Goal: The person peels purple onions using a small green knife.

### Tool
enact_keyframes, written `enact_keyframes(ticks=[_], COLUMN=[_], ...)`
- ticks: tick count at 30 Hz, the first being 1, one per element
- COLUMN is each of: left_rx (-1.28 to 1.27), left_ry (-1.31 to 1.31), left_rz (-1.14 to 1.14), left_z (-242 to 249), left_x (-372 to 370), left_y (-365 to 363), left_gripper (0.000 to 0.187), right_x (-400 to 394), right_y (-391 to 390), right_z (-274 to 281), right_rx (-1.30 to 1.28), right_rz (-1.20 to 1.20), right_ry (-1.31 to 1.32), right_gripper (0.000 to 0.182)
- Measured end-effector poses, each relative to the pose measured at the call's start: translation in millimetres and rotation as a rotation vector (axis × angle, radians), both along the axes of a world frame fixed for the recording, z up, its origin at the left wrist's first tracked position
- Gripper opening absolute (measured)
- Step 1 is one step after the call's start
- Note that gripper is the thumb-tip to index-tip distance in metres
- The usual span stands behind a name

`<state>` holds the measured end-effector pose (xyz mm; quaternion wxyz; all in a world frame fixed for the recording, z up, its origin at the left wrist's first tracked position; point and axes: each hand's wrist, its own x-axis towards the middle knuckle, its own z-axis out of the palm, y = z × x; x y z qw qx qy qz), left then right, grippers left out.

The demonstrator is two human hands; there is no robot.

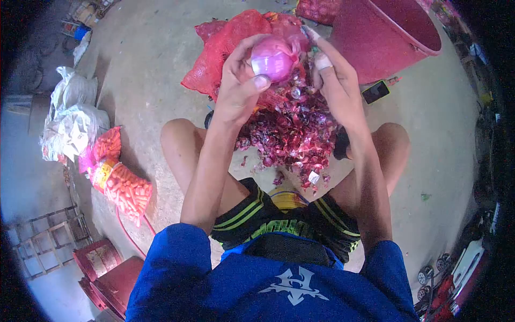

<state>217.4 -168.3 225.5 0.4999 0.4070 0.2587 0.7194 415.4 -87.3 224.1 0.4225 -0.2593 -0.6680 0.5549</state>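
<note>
My left hand is wrapped round a peeled, glossy purple-red onion, with the thumb along its lower side. My right hand is just right of the onion, its fingers curled in. A white wrap covers its thumb tip. Something small, dark and green shows between the fingers, too little of it to name. Beneath both hands lies a heap of onion skins on the floor between my legs. Behind the left hand is a red mesh sack, partly hidden by the hand.
A large red tub stands at upper right, with a phone on the floor below it. Another mesh sack is at the top. Leftward are white sacks, a bag of carrots and red containers.
</note>
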Motion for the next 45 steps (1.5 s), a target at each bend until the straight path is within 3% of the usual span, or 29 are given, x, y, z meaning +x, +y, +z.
enact_keyframes(ticks=[2,6,12,14,22,28,33,35,37,38,41,45], left_rx=[-0.03,-0.078,-0.172,-0.212,-0.25,-0.27,-0.305,-0.175,-0.143,-0.115,-0.188,-0.193], left_ry=[-0.132,-0.262,-0.035,0.079,0.265,0.296,0.285,0.17,0.192,0.214,0.282,0.439], left_rz=[-0.072,-0.068,0.1,0.166,0.173,0.186,0.184,0.042,0.021,0.011,0.123,0.178], left_z=[4.8,1.7,0.3,4.7,10.8,8.6,8.1,10.2,13.6,15.3,15.2,13.1], left_x=[4.3,6.5,4.2,-0.2,0.5,-0.6,-6.3,-10.0,-9.6,-9.9,-9.0,-13.1], left_y=[-1.7,-2.9,4.5,4.0,-2.0,-2.4,-3.3,-7.4,-9.7,-11.1,-9.9,-9.7], left_gripper=[0.088,0.084,0.078,0.079,0.064,0.06,0.061,0.066,0.069,0.072,0.074,0.073], right_x=[0.4,0.4,8.3,11.6,18.5,14.1,4.7,5.5,17.9,23.8,22.8,21.2], right_y=[-1.1,-4.5,16.6,11.7,-0.8,2.7,9.3,13.6,20.6,19.4,13.9,-6.3], right_z=[4.7,10.3,-10.3,5.2,28.2,24.5,10.6,8.0,13.6,22.6,14.9,33.4], right_rx=[0.039,0.07,0.07,0.111,0.39,0.513,0.498,0.482,0.303,0.066,0.2,0.274], right_rz=[-0.011,-0.019,-0.01,0.031,0.24,0.213,0.093,0.004,-0.079,0.019,0.119,0.229], right_ry=[-0.025,-0.082,-0.157,-0.13,-0.241,-0.278,-0.195,-0.151,-0.267,-0.347,-0.212,-0.293], right_gripper=[0.046,0.047,0.056,0.057,0.058,0.055,0.047,0.044,0.044,0.046,0.052,0.057])
